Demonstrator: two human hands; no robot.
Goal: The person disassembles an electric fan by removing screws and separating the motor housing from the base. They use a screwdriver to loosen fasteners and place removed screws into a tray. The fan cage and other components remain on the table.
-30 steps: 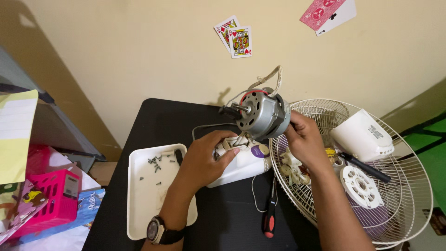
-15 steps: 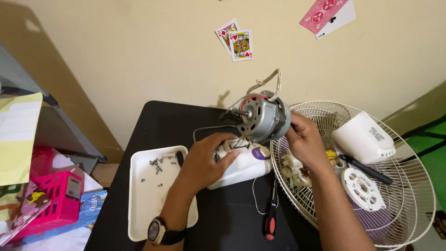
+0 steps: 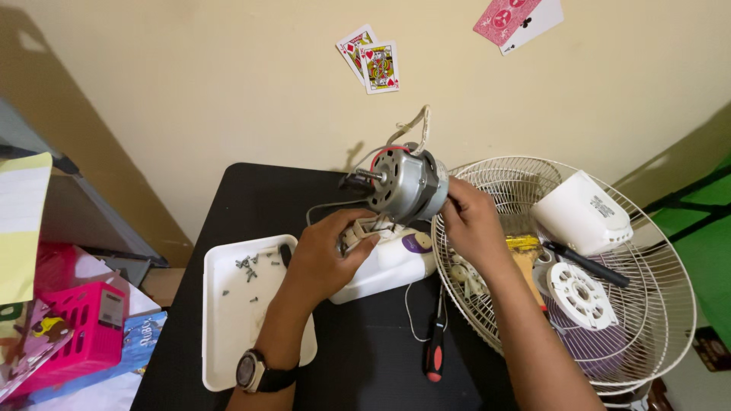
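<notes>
Head view, looking down on a black table (image 3: 365,365) against a cream wall. Motor (image 3: 401,183), grey metal with a shaft pointing left, sits at frame centre, raised above a white housing (image 3: 384,266). Wires loop up from its top.

Right hand (image 3: 468,221) grips the motor's right side, fingers wrapped on the casing. Left hand (image 3: 324,255) lies on the housing's left end, fingers curled over it, thumb near a small bracket just under the motor. A watch (image 3: 250,371) is on that wrist, lower centre-left.

White tray (image 3: 228,342) lies left of the housing, lower left of centre, with small dark screws (image 3: 247,268) scattered in its upper part. Screwdriver (image 3: 435,350) with a red-and-black handle lies on the table below the housing, between the two forearms.

Fan grille (image 3: 655,304), a white wire dome, fills the right side. Inside it: a white cover (image 3: 582,213) upper right, a round white disc (image 3: 579,285) below that, a dark-handled tool (image 3: 586,262) between them.

Playing cards (image 3: 368,61) are stuck on the wall, top centre; more at the top right. Pink basket (image 3: 84,327) at the lower left edge.
</notes>
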